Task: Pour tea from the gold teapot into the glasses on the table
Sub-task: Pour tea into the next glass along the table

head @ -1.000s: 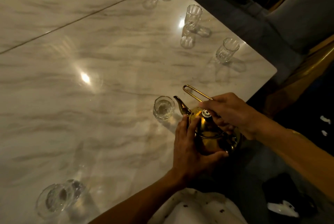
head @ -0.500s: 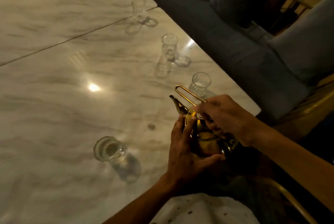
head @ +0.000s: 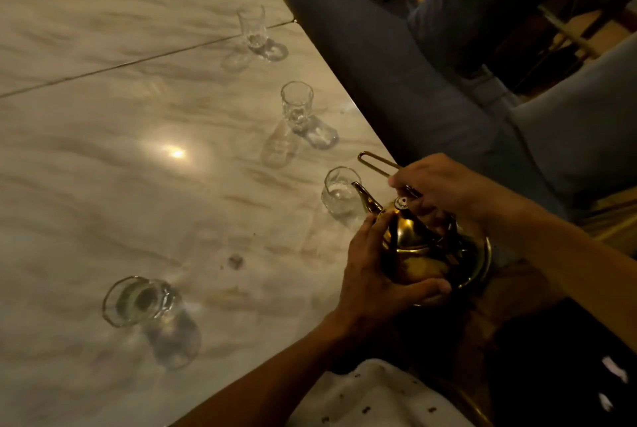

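Note:
The gold teapot [head: 413, 254] is held off the table's right edge, its spout tip at the rim of a small clear glass [head: 339, 194] with liquid in it. My left hand [head: 375, 275] cups the pot's body from the left and below. My right hand [head: 444, 185] grips the thin wire handle above the lid. Further along the edge stand two more glasses [head: 297, 106] [head: 253, 28]. Another glass [head: 141, 299], holding liquid, stands at the near left.
The marble table [head: 138, 185] has a seam running across its far part and a bright light reflection in the middle. Grey upholstered chairs [head: 396, 57] stand close along the right edge. A white cloth [head: 372, 399] lies in my lap.
The teapot has travelled away from the near-left glass and along the table edge to the following glass; its spout now reaches that rim. Both hands kept their hold.

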A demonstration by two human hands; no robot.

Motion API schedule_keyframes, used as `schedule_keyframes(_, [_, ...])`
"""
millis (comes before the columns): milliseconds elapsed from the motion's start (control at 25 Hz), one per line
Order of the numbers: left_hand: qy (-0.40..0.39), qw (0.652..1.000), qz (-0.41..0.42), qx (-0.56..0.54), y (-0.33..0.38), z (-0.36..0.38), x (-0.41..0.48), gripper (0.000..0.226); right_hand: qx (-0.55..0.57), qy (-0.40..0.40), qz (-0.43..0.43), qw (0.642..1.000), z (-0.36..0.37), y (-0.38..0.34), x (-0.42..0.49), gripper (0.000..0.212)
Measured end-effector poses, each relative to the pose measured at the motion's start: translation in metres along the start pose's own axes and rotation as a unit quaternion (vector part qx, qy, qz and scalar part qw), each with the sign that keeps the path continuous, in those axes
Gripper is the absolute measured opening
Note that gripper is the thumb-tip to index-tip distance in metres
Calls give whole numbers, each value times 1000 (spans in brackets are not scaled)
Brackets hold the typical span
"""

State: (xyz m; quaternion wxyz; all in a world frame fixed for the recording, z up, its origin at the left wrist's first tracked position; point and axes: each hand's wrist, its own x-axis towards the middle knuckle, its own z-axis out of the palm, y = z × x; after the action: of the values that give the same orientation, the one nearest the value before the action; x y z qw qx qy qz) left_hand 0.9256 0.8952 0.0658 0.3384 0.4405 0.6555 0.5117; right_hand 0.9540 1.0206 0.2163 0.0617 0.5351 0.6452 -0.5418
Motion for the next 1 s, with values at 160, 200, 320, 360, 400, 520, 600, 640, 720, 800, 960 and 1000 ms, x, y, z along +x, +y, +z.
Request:
schedule_keyframes(160, [13,998,-36,-53,8,8,10,96,-45,-16,27,998,-7,-14,21,24])
schedule_keyframes(200, [10,997,-47,-63,9,9,12,96,-51,-20,34,998,-8,-18,25,23])
schedule_keyframes(320, [11,995,-69,-77,11,7,15,98,-71,-36,55,995,-6,-32,38,23])
schedule_keyframes(360, [11,994,-72,-78,12,6,16,97,-79,-39,61,994,-5,-36,41,24])
schedule_keyframes(400, [11,994,-76,-79,12,5,17,96,-89,-40,65,993,-4,-38,43,24])
schedule_keyframes(520, [12,992,-86,-93,12,4,19,97,-107,-44,69,991,-1,-42,54,23])
schedule_keyframes(600, [14,991,-88,-96,12,2,19,98,-113,-52,73,990,0,-42,63,22])
schedule_keyframes(640, [12,991,-91,-96,13,1,20,98,-112,-58,77,989,0,-42,69,22])
schedule_keyframes(720, [9,990,-96,-106,15,-1,22,93,-81,-89,76,990,-5,-37,77,25])
schedule_keyframes(800, [10,989,-100,-112,17,-2,23,88,-57,-137,27,988,-12,-31,86,33])
schedule_keyframes(960, [9,988,-107,-112,20,-3,26,89,-87,-145,-14,986,-19,-26,95,35])
schedule_keyframes(1000, [8,988,-106,-114,19,-4,26,89,-88,-148,-17,985,-19,-26,98,32])
